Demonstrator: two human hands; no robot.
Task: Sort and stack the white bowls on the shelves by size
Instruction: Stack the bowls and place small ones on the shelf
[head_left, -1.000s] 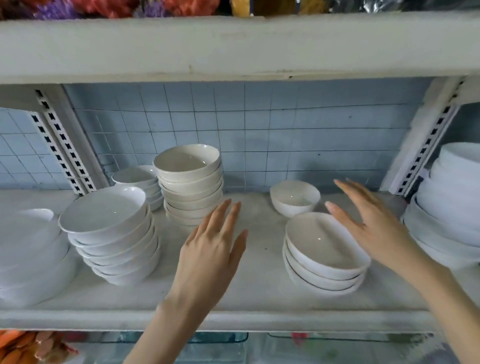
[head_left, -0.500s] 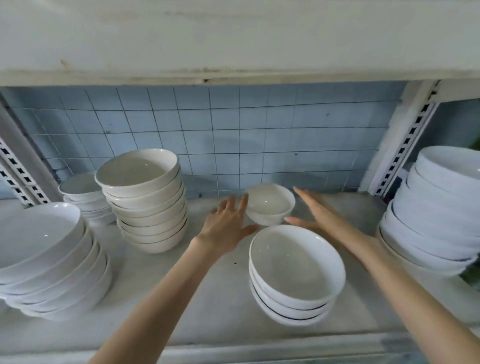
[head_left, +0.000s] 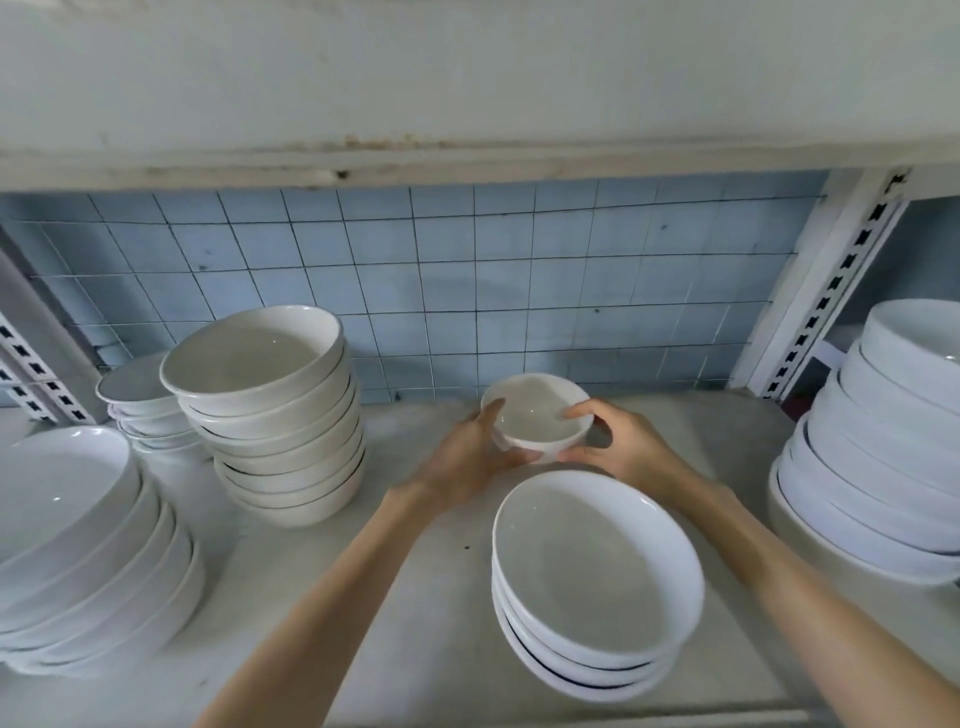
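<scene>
Both hands closed in since earlier: left hand (head_left: 467, 457), right hand (head_left: 623, 449) grip small bowl (head_left: 535, 415) between them.

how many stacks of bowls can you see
5: front left stack, small back left stack, tall cream stack, front centre stack, far right stack. More may hide past the edges.

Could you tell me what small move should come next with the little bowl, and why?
Probably carry the small bowl leftward: the left hand and right hand both grip it, and the back-left stack holds bowls that look closest in size.
</scene>
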